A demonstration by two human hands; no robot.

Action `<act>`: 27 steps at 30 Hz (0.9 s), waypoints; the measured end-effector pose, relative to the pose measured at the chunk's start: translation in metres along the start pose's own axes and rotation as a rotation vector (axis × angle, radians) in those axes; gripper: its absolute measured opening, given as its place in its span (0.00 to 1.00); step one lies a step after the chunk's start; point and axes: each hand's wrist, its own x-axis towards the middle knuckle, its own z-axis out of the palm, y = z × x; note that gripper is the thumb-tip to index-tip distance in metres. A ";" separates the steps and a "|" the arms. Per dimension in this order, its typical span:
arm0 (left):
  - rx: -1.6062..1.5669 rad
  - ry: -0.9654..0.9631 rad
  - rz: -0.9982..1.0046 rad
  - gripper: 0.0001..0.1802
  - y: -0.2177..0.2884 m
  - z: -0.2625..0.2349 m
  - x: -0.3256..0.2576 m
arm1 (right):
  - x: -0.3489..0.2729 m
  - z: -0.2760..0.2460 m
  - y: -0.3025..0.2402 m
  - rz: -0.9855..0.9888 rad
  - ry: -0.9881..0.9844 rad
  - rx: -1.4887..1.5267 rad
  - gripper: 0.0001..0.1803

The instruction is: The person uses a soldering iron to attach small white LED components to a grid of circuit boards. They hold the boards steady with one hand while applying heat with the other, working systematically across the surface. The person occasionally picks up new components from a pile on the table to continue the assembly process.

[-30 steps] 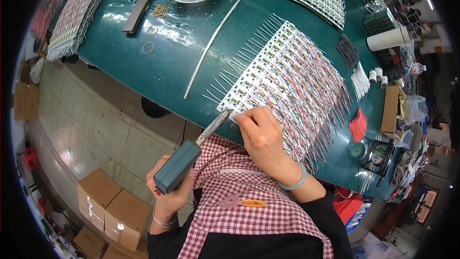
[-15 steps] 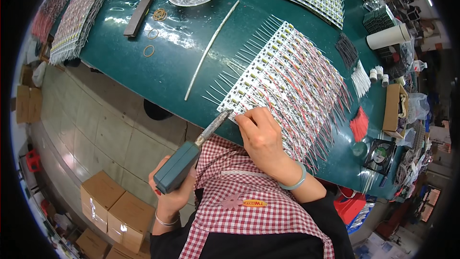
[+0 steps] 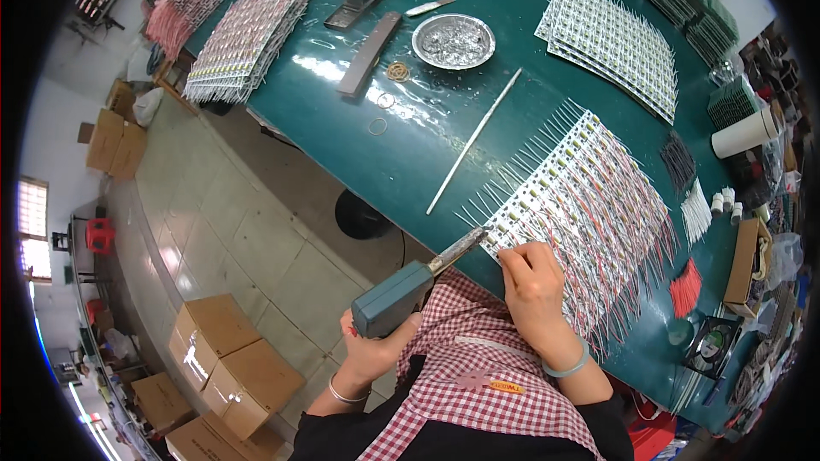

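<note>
My left hand point(image 3: 376, 352) is wrapped round the dark green body of a soldering gun point(image 3: 393, 299). Its scorched metal tip meets the near left corner of a white circuit board panel point(image 3: 547, 196), which carries rows of small parts and many red and white wires. Just right of the tip, my right hand point(image 3: 536, 294) is closed in a pinch at the panel's edge. Whatever sits between those fingertips is too small to make out. A thin pale rod, apparently solder point(image 3: 474, 141), lies on the green table left of the panel.
A metal dish point(image 3: 453, 41) of silvery scraps, rubber bands point(image 3: 398, 72) and a dark bar point(image 3: 369, 55) lie farther back. Wired panels point(image 3: 248, 38) are stacked at far left, others point(image 3: 611, 47) at far right. Black, white and red wires point(image 3: 685, 288) and a small fan point(image 3: 716, 345) lie right.
The whole view has swung left, so the table and my hands appear farther right and lower. The gun's tip and my right hand stay at the same corner of the panel.
</note>
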 end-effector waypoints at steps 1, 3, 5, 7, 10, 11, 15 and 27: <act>-0.047 0.005 0.006 0.17 -0.002 0.000 0.000 | 0.000 0.000 0.000 -0.002 -0.003 -0.001 0.11; -0.112 0.024 -0.054 0.17 -0.003 -0.001 0.000 | 0.000 -0.001 0.000 -0.008 0.001 0.003 0.11; -0.176 0.015 -0.080 0.17 0.002 0.000 0.002 | 0.000 -0.001 0.001 -0.014 0.015 0.011 0.11; -0.256 -0.037 -0.094 0.18 0.012 0.008 0.006 | -0.001 -0.002 0.004 -0.017 0.011 0.001 0.11; -0.175 -0.034 -0.105 0.19 0.011 0.008 0.002 | -0.002 0.000 0.007 -0.022 0.008 -0.002 0.13; -0.155 0.006 -0.078 0.18 0.011 0.013 0.000 | -0.003 0.001 0.007 -0.024 0.008 -0.002 0.13; 0.044 0.057 0.021 0.15 -0.005 0.009 -0.007 | -0.005 0.003 0.009 -0.031 0.028 0.001 0.13; 0.281 -0.041 0.115 0.11 -0.010 0.003 -0.004 | -0.005 0.002 0.007 0.011 0.019 0.027 0.11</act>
